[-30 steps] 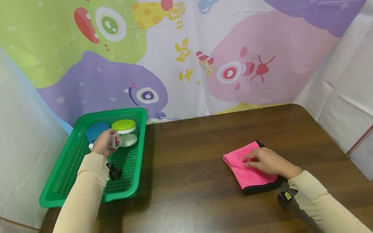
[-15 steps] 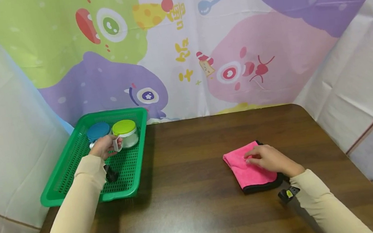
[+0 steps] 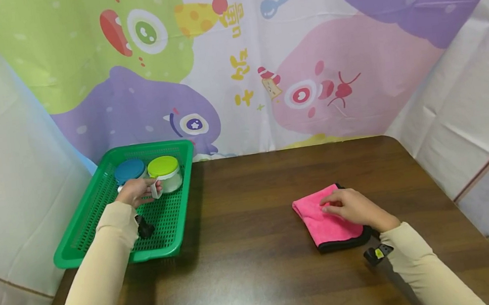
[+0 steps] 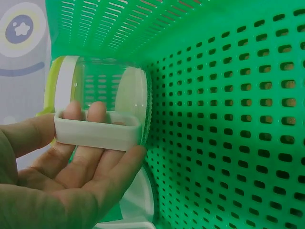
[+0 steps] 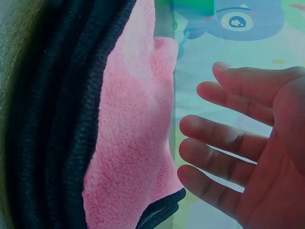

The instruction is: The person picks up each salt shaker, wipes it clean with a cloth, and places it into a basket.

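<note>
In the head view my left hand (image 3: 137, 191) is inside the green basket (image 3: 184, 213), at a clear jar (image 3: 170, 180) with a lime-green lid and white collar. The left wrist view shows its fingers hooked through the jar's white handle (image 4: 97, 135), thumb at the handle's lid end. Left of it sits a blue-lidded jar (image 3: 130, 170), partly hidden behind the hand. On the right, a folded pink towel (image 3: 326, 228) with black edging lies on the table. Above it hovers my right hand (image 3: 355, 206), fingers loosely extended and apart from the cloth in the right wrist view (image 5: 267, 138).
The basket stands at the back left of the brown wooden table (image 3: 246, 251), near a cartoon-printed backdrop (image 3: 235, 64). Pale sheets (image 3: 2, 148) hang along both sides. A small black device (image 3: 377, 255) is strapped at each wrist.
My left hand has moved slightly toward me and right, still holding the handle. The right hand has shifted a little to the right over the towel.
</note>
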The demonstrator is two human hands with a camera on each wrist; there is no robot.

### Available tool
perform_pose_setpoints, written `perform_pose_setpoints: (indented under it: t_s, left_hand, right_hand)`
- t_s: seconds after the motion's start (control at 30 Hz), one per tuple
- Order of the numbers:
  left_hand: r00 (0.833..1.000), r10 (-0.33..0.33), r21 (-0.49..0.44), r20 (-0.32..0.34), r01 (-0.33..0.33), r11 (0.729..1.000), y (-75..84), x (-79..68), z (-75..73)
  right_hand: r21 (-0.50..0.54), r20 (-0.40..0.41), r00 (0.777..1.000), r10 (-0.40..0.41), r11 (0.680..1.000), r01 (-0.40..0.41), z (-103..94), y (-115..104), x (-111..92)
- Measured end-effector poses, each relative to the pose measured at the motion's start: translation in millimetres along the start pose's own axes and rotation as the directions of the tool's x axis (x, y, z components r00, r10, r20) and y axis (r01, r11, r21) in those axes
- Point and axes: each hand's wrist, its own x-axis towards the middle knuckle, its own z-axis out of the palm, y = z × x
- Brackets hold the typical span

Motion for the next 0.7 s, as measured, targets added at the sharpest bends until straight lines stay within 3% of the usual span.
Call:
perform_pose_setpoints:
  t_s: [0.2, 0.4, 0.7]
  left_hand:
    - [1.0, -0.005, 0.017, -0.023, 0.005, 1.0, -4.1, -1.5, -3.7]
    - [0.999, 0.011, 0.09, -0.051, -0.006, 0.996, -11.8, -1.4, -6.1]
    - [0.997, -0.01, 0.156, -0.079, 0.022, 0.988, -3.1, -8.5, 0.2]
  right_hand:
    - [0.003, -0.008, 1.0, -0.019, 1.0, 0.019, -0.6, -2, 1]
    - [0.002, -0.007, 1.0, -0.013, 1.0, 0.013, -3.0, -4, 1]
    - [0.016, -0.01, 1.0, -0.005, 1.0, 0.005, -4.1, -6, 0]
